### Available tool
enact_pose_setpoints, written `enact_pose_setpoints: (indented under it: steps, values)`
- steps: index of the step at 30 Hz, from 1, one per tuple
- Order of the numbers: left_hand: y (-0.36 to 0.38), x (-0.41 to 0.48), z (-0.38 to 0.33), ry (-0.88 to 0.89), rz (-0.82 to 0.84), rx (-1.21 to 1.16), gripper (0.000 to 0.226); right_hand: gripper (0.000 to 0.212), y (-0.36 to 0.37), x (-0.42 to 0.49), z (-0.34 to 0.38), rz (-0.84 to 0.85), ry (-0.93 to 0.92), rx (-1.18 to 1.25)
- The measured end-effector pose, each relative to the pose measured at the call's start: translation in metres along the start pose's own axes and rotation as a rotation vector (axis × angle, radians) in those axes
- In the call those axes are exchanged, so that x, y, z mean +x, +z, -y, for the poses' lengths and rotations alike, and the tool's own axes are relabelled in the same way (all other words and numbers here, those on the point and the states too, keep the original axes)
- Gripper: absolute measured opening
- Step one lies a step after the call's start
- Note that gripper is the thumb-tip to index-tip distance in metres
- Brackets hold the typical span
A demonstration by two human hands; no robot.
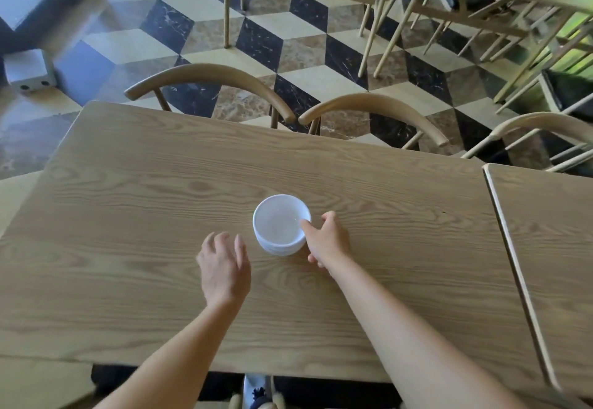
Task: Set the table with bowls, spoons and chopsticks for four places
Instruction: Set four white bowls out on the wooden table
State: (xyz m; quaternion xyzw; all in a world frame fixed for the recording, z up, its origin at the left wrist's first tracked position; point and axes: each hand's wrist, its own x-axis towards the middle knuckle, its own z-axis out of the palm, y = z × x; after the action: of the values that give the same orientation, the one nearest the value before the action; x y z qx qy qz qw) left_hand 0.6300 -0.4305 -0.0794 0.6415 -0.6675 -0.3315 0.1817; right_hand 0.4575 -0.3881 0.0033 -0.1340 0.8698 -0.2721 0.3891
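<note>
So we're right at the start of the bowl step: the stack of white round bowls [281, 225] sits on the light wooden surface [160, 184] between the hands, nothing dealt out yet and no spoons or chopsticks in view. The right hand [327, 241] is on the stack's near-right rim, thumb over the edge, though I can't tell how firm that pinch is, while the left hand [224, 269] hovers just beside it, fingers spread, holding nothing. Next move probably means steadying the stack and peeling off the top bowl for the first place.

both bare forearms reaching forward, left hand [224, 267] flat-ish, palm down, fingers [214, 241] loosely spread and holding nothing, right hand [327, 241] turned on edge, thumb up, fingers curled underneath
</note>
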Motion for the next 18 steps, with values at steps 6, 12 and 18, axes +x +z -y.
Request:
enact_pose_setpoints:
  steps: [6, 12, 18]
  values:
    - [0.055, -0.07, 0.042, -0.009, 0.332, 0.578, 0.095, 0.031, 0.015, 0.015, -0.004, -0.025, -0.128, -0.161]
    - [0.09, -0.08, 0.044, -0.016, 0.245, 0.597, 0.104, 0.016, 0.014, 0.03, -0.01, 0.022, -0.222, -0.214]
    - [0.095, -0.083, 0.042, -0.034, 0.147, 0.636, 0.103, 0.021, 0.007, 0.031, -0.016, 0.065, -0.363, -0.122]
